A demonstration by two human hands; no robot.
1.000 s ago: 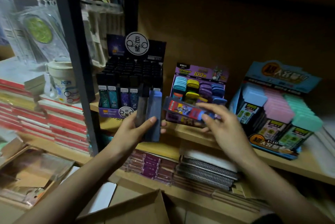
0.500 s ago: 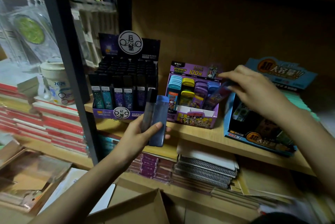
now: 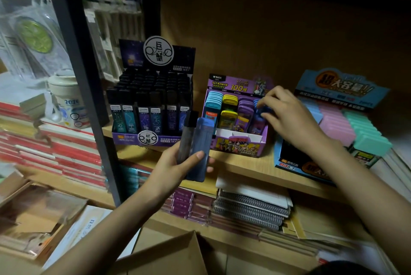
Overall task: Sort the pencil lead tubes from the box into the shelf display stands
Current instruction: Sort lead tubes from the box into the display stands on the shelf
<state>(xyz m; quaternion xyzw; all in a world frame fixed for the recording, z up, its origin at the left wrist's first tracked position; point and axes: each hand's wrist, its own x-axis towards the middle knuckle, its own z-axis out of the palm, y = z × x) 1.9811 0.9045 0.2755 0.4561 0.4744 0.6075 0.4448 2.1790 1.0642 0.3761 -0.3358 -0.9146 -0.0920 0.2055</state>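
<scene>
My right hand (image 3: 287,116) pinches a blue-capped tube (image 3: 265,110) at the rightmost column of the purple stand (image 3: 240,143); it looks only partly seated. My left hand (image 3: 178,168) grips two more upright, a flat blue tube (image 3: 201,148) and a dark tube (image 3: 186,141), in front of the shelf (image 3: 244,163) edge. Risks: that column looks full, so forcing could pop neighbouring tubes or tip the light stand. The two-tube grip could slip and drop one toward the box (image 3: 169,257) below.

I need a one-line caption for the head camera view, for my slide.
Right hand pinches a blue tube at the purple display stand while left hand holds two tubes.
</scene>
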